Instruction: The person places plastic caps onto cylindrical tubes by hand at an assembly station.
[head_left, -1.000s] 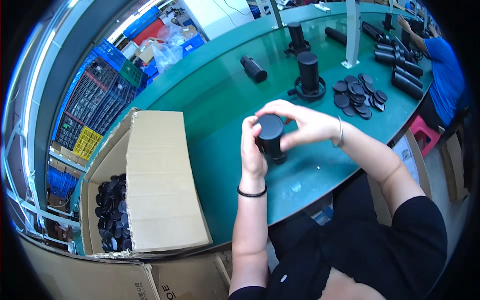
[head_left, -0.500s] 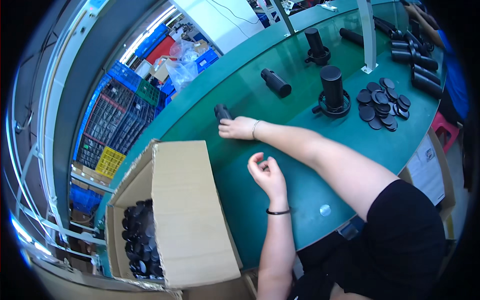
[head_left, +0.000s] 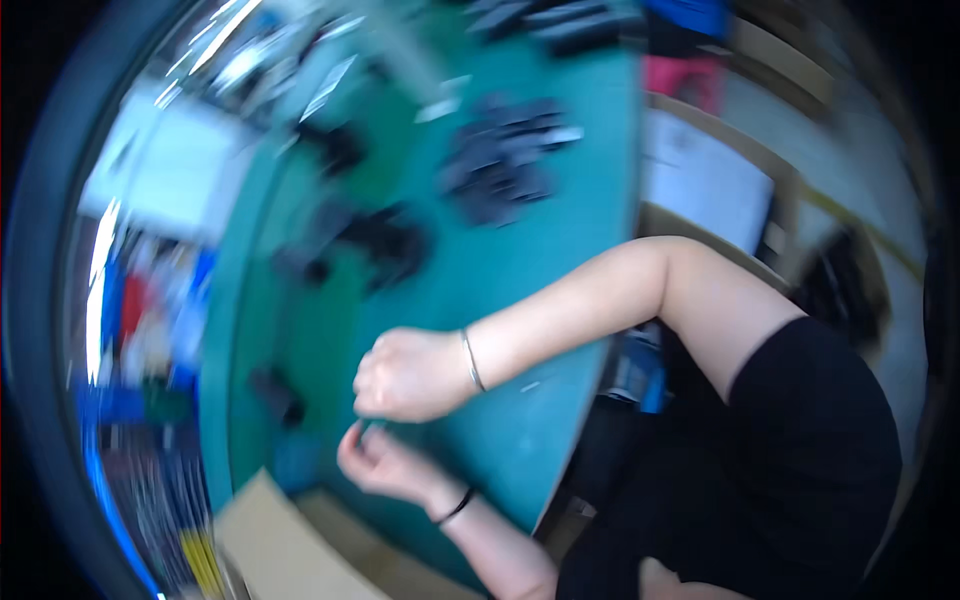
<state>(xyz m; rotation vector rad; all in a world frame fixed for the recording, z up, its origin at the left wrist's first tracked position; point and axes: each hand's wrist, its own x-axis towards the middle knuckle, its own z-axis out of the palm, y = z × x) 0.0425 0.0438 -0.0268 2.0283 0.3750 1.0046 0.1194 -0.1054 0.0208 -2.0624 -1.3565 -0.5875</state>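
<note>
A blurred, black, roughly cylindrical part [head_left: 278, 397] lies slantwise on the green work surface [head_left: 325, 335].

Lettering, numbers and signs: none legible. The white sheet [head_left: 708, 180] by the cardboard box [head_left: 788, 195], right of the green bench [head_left: 535, 430], is too blurred to read; blur likewise obscures any marking on the crates [head_left: 150, 490] at left.

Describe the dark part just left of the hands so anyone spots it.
On the green table, find the darker green strip at left. The blurred dark part lies on it, apart from the other dark pieces and nearest the cardboard box.
</note>
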